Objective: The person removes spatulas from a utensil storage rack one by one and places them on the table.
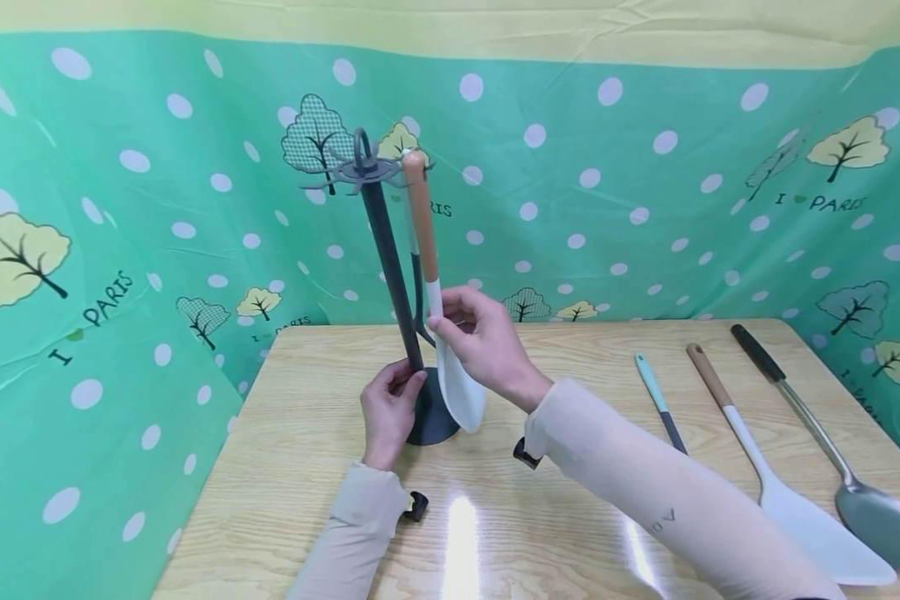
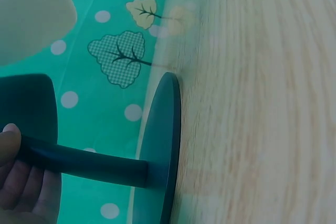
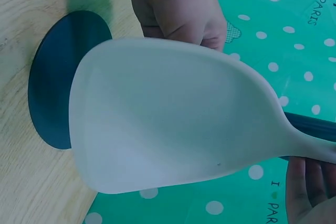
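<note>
A black utensil stand (image 1: 385, 233) stands upright on its round base, with a ring of hooks (image 1: 367, 171) on top. Low on its pole, my left hand (image 1: 390, 412) grips with thumb and fingers. My right hand (image 1: 487, 342) pinches the neck of a white spatula (image 3: 173, 114) with a wood-coloured handle (image 1: 422, 221). Its handle end is up right at the hooks, and its blade points down in front of the base. Behind it, a utensil with a mint handle and dark neck (image 1: 417, 292) hangs on the stand; its dark head (image 2: 31, 103) shows in the left wrist view.
On the wooden table (image 1: 300, 433) to the right lie a mint-handled utensil (image 1: 660, 396), partly behind my right sleeve, a white turner (image 1: 810, 529) with a brown handle, and a steel spoon (image 1: 881, 521) with a black grip. A green patterned cloth (image 1: 570, 208) hangs behind.
</note>
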`<control>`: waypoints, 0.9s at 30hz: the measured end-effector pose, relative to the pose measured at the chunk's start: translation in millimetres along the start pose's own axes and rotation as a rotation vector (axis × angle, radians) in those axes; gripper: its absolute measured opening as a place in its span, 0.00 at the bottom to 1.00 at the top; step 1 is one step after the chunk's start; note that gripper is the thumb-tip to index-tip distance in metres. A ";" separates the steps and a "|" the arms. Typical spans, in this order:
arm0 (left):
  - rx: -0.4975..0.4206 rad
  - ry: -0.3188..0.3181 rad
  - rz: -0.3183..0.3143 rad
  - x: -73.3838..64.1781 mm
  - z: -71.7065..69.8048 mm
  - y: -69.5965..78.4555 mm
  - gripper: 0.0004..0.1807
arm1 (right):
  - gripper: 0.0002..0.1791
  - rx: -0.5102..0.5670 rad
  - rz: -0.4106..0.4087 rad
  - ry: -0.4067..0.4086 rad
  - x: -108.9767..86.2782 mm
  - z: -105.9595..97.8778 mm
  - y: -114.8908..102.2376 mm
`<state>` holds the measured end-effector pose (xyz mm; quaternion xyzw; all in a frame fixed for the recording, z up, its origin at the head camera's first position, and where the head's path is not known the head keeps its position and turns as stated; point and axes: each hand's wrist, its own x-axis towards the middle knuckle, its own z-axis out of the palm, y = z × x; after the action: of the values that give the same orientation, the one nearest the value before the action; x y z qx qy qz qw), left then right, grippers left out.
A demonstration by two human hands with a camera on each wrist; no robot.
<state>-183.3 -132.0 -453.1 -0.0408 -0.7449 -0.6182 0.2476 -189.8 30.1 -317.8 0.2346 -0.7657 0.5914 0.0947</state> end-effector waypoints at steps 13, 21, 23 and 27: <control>0.037 -0.042 -0.056 -5.0 -4.2 39.3 0.11 | 0.11 -0.001 -0.007 0.015 -14.0 -5.1 -36.3; 0.027 -0.040 -0.047 -4.2 -4.0 40.0 0.10 | 0.11 0.014 -0.035 0.037 -15.9 -7.3 -41.6; 0.030 -0.037 -0.043 -4.2 -3.9 40.0 0.10 | 0.10 0.023 -0.048 0.045 -15.9 -8.7 -42.7; 0.040 -0.034 -0.036 -4.2 -3.8 40.1 0.10 | 0.09 0.034 -0.064 0.055 -16.4 -11.9 -43.8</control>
<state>-163.7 -125.2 -418.3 -0.0329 -0.7617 -0.6069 0.2245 -156.4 37.1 -283.7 0.2440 -0.7447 0.6073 0.1305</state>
